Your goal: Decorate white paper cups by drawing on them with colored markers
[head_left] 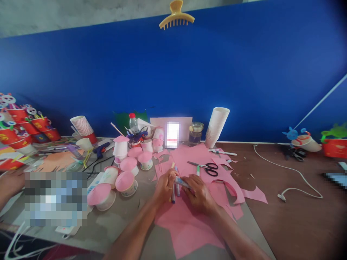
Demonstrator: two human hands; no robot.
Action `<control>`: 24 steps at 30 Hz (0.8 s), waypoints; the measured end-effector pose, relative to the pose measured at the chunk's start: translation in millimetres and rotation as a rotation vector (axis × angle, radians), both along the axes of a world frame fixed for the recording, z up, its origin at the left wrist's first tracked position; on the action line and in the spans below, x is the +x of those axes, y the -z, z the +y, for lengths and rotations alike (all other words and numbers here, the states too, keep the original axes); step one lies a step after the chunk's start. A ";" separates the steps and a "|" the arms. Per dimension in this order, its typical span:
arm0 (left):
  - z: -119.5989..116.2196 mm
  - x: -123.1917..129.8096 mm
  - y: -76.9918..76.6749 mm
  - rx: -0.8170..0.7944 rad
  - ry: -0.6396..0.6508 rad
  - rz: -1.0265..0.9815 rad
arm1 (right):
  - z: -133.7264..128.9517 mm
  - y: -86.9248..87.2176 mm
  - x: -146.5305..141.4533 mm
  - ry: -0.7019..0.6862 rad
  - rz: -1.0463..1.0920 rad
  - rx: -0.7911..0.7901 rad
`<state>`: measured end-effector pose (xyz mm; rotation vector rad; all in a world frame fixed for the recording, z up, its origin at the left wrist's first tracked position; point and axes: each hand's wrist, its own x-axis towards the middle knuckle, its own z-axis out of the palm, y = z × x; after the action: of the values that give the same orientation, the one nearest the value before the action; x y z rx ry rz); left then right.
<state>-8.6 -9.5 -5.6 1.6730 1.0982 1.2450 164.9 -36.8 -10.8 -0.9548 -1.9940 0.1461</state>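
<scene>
Fingers cover both ends of a pale blue tube (182, 181), and blurred blocks mask an area at left and an upright screen (172, 133). Pink paper (189, 231) lies across the counter (127, 231) before a blue partition (173, 79). The slim, bluish tube sits above the paper, near the middle: the left hand (165, 186) curls its fingers closed at one end, the right hand (200, 193) closes its own around the other, beside pens (178, 189).
</scene>
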 end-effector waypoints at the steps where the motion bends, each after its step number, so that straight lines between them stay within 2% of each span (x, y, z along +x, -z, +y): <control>1: -0.6 0.6 0.3 -0.004 -0.001 -0.013 | -0.4 0.4 -0.6 -0.009 0.006 -0.008; 7: -2.6 4.1 4.4 -0.020 -0.034 -0.034 | -1.8 8.0 -2.9 -0.054 0.050 -0.048; 11: -5.7 7.4 1.4 -0.038 -0.036 -0.089 | -0.6 14.3 -2.5 -0.039 0.070 -0.032; 18: -7.5 10.4 1.1 0.016 -0.040 -0.036 | -2.0 14.7 -2.1 -0.035 0.063 -0.006; 24: -0.4 3.7 3.2 -0.116 -0.017 -0.206 | 0.2 9.0 -5.5 0.004 0.012 -0.009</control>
<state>-4.9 -9.9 -8.8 1.4182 1.0399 1.3062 159.4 -36.6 -19.8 -0.9615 -1.9818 0.1582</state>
